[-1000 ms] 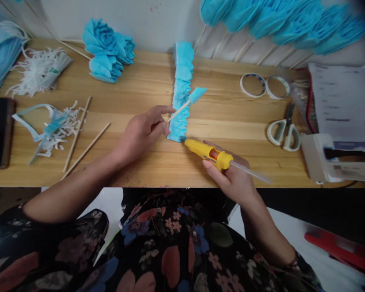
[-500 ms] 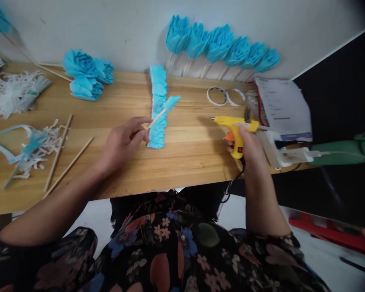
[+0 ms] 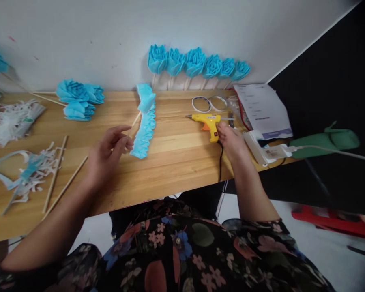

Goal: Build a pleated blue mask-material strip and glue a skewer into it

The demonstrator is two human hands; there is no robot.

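My left hand [image 3: 109,152] pinches a thin wooden stick [image 3: 136,120] between thumb and fingers. The stick's far end meets blue crepe paper [image 3: 146,99], which covers its tip. Beneath lies a ruffled blue paper strip [image 3: 144,134], running towards me on the wooden table. To the right, a yellow glue gun [image 3: 207,119] lies on its side, nozzle pointing left. My right hand [image 3: 232,142] is at the back of its handle, fingers loosely bent and not wrapped round it.
Several blue paper flowers [image 3: 195,62] on sticks lean against the wall. More flowers [image 3: 73,91] lie at the left, near white shredded strips [image 3: 16,119] and loose sticks [image 3: 56,172]. Tape rolls [image 3: 201,104], papers [image 3: 261,107], a white power strip [image 3: 257,148] and a green pouch [image 3: 325,142] are right.
My right hand has loosened from round the glue gun, which now rests on the table. The stick's blue tip has moved over the strip's far end. The view has shifted.
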